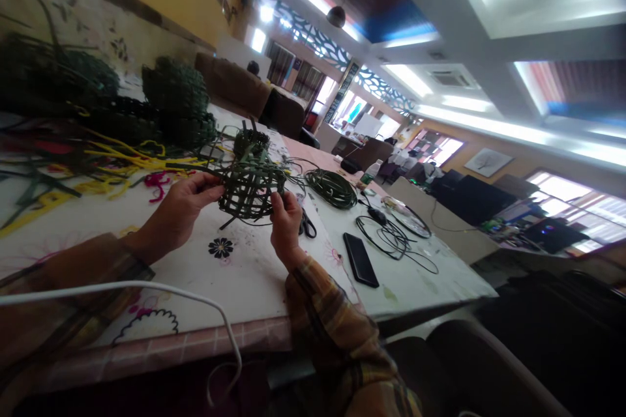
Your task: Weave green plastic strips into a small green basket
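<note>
Both hands hold a small dark green woven basket piece (250, 184) just above the white table (235, 273). My left hand (180, 208) pinches its left edge and a loose green strip. On the basket's right lower edge, my right hand (286, 225) grips the weave. Loose strip ends stick up from the top of the weave. Plaid sleeves cover both forearms.
Finished green woven pieces (178, 98) and yellow, pink and green strips (122, 156) lie at the left. A coil of green strip (332, 187), scissors (307, 225), a black phone (360, 259) and black cables (391, 238) lie to the right. A white cord (147, 290) crosses the near edge.
</note>
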Tool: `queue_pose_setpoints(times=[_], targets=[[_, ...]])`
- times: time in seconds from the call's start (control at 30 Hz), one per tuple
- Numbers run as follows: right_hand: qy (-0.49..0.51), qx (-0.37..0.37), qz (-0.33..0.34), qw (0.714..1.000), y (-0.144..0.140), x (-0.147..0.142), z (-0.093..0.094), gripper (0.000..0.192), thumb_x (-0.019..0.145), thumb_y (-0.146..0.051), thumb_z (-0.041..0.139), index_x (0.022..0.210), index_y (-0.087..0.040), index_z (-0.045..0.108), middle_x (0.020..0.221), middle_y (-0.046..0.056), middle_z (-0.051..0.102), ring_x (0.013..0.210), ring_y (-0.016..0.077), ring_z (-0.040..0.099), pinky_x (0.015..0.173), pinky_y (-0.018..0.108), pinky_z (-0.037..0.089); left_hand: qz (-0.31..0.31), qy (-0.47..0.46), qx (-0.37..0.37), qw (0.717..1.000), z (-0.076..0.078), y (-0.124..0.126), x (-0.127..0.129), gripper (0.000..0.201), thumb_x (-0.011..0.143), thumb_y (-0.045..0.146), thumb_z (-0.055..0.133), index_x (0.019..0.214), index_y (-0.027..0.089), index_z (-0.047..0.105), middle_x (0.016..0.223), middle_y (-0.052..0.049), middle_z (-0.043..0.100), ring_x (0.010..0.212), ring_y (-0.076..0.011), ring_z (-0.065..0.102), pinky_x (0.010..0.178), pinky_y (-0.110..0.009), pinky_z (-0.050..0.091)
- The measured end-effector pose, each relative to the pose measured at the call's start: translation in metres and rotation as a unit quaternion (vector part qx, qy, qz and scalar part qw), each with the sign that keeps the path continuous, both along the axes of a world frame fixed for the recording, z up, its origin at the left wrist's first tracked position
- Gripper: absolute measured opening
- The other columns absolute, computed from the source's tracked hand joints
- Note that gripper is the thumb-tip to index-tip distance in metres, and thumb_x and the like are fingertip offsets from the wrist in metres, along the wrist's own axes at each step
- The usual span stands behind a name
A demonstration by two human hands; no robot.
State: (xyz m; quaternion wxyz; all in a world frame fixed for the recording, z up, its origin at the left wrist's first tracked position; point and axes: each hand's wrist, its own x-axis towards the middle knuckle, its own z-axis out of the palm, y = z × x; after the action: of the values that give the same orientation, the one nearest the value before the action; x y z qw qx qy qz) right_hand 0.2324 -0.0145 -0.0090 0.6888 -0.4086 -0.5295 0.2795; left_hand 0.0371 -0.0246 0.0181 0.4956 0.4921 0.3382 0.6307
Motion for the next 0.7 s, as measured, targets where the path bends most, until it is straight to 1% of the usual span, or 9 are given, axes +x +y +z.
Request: queue_pose_setpoints(times=[0.23,0.37,0.57,0.7], targets=[[-0.011,-0.007,0.002,1.0,-0.001,-0.001,-0.001,0.047,0.083,-0.058,0.066,0.068,-0.023,0.037,0.063,-0.008,0.031,0.06,0.0081,0.029,0.052,0.021,0.028,0.002,0.017,-0.016,1.0,0.009,-0.002,-0.002,0.035,0.061,0.035,0.08,0.087,0.013,0.071,0.082,-0.003,0.07,0.077,-0.0159,0.057,0.076,-0.031,0.042],[-0.012,-0.015,0.003,1.0,-0.001,-0.001,-0.002,0.048,0.084,-0.06,0.064,0.069,-0.023,0.037,0.064,-0.008,0.031,0.06,0.0081,0.029,0.052,0.021,0.028,0.009,0.054,-0.014,0.998,0.013,-0.003,-0.004,0.036,0.062,0.038,0.08,0.086,0.012,0.069,0.078,-0.002,0.067,0.073,-0.0151,0.055,0.071,-0.031,0.042],[-0.045,0.012,-0.019,0.999,-0.005,-0.001,0.0,0.048,0.085,-0.055,0.065,0.067,-0.023,0.034,0.064,-0.007,0.03,0.061,0.0083,0.029,0.054,0.022,0.028,0.021,0.046,-0.031,0.998,0.01,-0.002,-0.002,0.031,0.061,0.036,0.078,0.079,0.014,0.066,0.072,0.0,0.064,0.069,-0.0146,0.055,0.069,-0.03,0.042],[-0.047,0.01,-0.027,0.998,-0.004,-0.001,0.0,0.047,0.085,-0.055,0.065,0.067,-0.023,0.035,0.064,-0.007,0.03,0.061,0.0085,0.029,0.054,0.022,0.028,0.002,0.04,-0.036,0.999,0.009,-0.002,-0.002,0.03,0.063,0.037,0.076,0.08,0.014,0.068,0.077,-0.001,0.066,0.072,-0.0151,0.055,0.07,-0.03,0.042]])
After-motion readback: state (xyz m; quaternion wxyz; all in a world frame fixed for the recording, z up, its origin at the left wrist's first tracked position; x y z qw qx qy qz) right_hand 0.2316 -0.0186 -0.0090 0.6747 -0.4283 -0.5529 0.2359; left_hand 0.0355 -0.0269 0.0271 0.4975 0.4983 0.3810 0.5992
